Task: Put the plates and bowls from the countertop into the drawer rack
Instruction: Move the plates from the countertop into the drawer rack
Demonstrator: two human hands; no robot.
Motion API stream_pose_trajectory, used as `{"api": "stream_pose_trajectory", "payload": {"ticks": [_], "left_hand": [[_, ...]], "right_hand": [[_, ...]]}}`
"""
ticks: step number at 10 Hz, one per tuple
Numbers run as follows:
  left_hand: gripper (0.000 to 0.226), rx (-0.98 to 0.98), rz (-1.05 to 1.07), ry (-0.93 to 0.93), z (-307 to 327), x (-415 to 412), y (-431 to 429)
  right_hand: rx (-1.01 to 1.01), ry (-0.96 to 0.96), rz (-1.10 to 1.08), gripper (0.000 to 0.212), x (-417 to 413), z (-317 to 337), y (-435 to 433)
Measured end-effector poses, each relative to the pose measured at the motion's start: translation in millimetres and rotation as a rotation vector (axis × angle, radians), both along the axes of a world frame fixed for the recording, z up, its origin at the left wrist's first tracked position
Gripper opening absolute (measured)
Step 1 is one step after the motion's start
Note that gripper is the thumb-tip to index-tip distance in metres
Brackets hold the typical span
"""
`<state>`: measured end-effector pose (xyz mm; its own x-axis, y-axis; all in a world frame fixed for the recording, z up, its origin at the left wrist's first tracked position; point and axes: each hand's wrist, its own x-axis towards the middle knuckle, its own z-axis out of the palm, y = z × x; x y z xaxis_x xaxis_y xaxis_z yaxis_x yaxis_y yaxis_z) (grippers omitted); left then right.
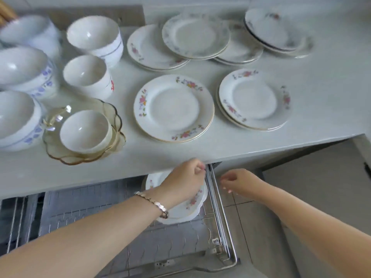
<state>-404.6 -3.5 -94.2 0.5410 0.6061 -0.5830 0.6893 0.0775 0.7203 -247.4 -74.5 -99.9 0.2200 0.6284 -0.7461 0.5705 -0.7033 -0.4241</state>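
soft even daylight, motion blur, bowed edges.

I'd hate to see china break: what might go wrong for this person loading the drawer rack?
The left hand is on plates in the rack, close under the countertop edge, so a rim could knock it. The glass dish holding a bowl sits near that edge, over the rack; a careless reach might sweep it off.
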Motion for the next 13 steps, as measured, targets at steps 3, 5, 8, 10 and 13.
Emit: {"api": "stream_pose_trajectory", "payload": {"ticks": [3,5,8,10,13], "left_hand": [[0.017,-0.026,0.395,-0.047,35,142,50],[0.011,-0.125,0.634,0.020,5,204,67],[0.029,-0.026,0.917,0.042,-16,220,78],[0.027,-0.047,0.913,0.035,-13,214,72],[0.023,0.039,0.860,-0.120,27,134,20]], "right_hand": [[0.413,-0.237,-0.341,0.035,145,60,66],[0.250,-0.438,-0.223,0.051,227,38,117],[0.241,-0.217,-0.297,0.017,262,4,135],[0.300,-0.171,-0.376,0.013,258,2,117],[0.368,-0.147,-0.263,0.019,204,32,72]]}}
